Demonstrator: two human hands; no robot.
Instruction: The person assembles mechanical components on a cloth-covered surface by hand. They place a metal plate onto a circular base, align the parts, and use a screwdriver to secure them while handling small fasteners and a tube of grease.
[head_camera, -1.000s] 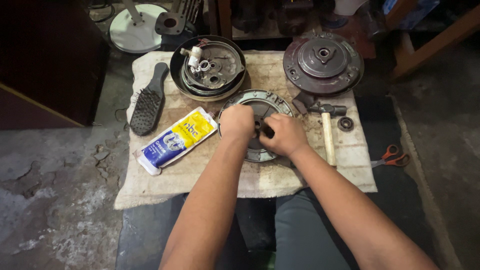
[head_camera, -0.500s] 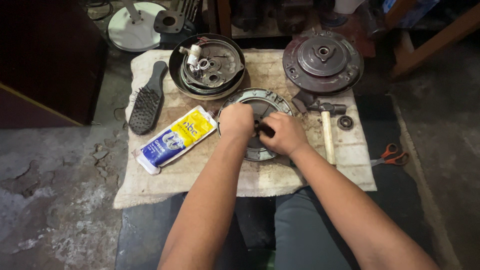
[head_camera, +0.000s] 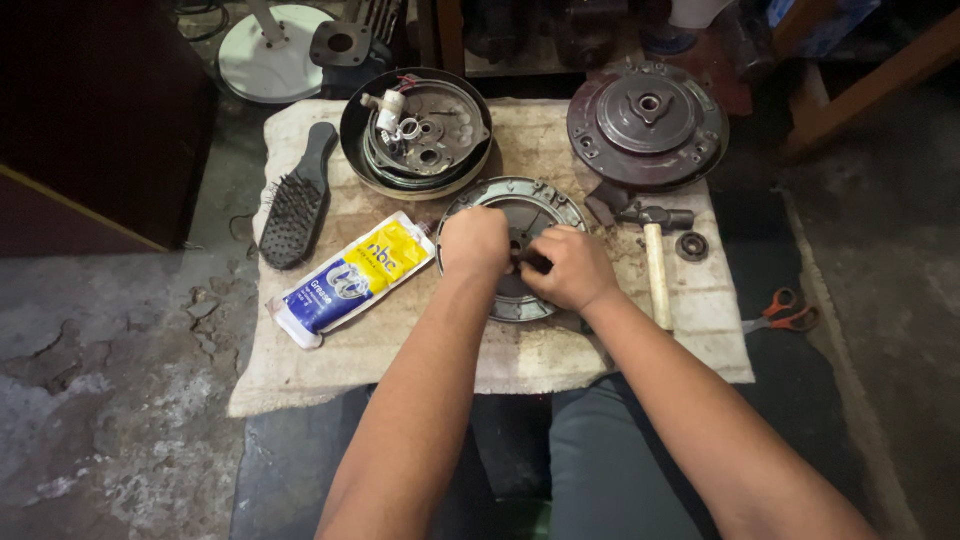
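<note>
Both my left hand (head_camera: 475, 243) and right hand (head_camera: 570, 268) grip the hub of the round grey metal plate (head_camera: 540, 200); blue-and-yellow grease tube (head_camera: 355, 278) lies unused beside my left hand.

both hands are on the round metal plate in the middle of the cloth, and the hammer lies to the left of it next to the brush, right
Not quite. The hammer lies to the right of the round metal plate, near the small dark ring, not beside the brush. The head view shows it. The rest holds: the left hand and right hand are both on the plate, on the cloth.
</note>
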